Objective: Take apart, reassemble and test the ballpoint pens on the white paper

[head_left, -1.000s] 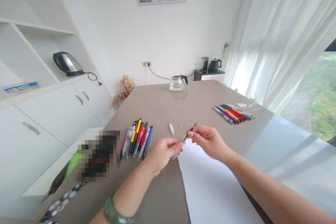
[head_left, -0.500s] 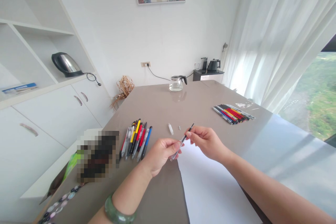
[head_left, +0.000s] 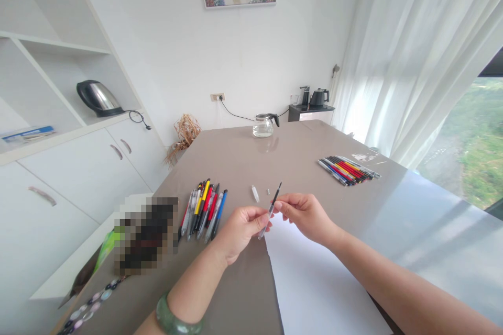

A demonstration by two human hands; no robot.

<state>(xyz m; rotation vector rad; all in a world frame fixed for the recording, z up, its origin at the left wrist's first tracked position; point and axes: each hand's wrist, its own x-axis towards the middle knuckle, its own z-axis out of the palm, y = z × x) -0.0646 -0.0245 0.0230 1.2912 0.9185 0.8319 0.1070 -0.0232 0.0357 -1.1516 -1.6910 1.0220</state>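
My left hand (head_left: 248, 225), fingers pinched, grips the clear pen barrel (head_left: 262, 232), which is tilted with its upper end leaning right. A black pen refill (head_left: 277, 193) sticks up out of the barrel. My right hand (head_left: 301, 213) has thumb and forefinger closed on the refill close to where it meets the barrel. Beyond the hands, a small whitish translucent pen part (head_left: 255, 193) and a tiny metallic piece (head_left: 268, 191) lie on the table. Under my right hand and forearm is a white sheet of paper (head_left: 314, 282).
Several assorted pens (head_left: 203, 209) lie to the left, and a row of pens (head_left: 348, 170) sits at the far right beside white scraps (head_left: 364, 157). A glass pot (head_left: 263, 126) stands at the table's (head_left: 236, 162) far end. A beaded strap (head_left: 90, 306) lies at the near left.
My right fingers have slid down the refill toward the barrel, and more of its dark tip shows above them. The pen stands slightly more upright. My left hand keeps its grip.
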